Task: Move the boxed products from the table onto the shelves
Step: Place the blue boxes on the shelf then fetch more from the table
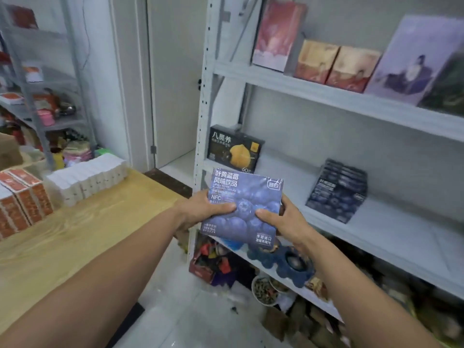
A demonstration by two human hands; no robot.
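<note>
Premises: small shop stockroom. White metal shelving (326,96) carries boxed retail products (336,192). Left of it, a wooden surface (100,222) holds stacked cartons (22,197).

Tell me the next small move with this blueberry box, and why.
Probably carry the blueberry box, held by the left hand and right hand, rightward to the matching stack on the middle shelf, since bare shelf lies beside it.
</note>
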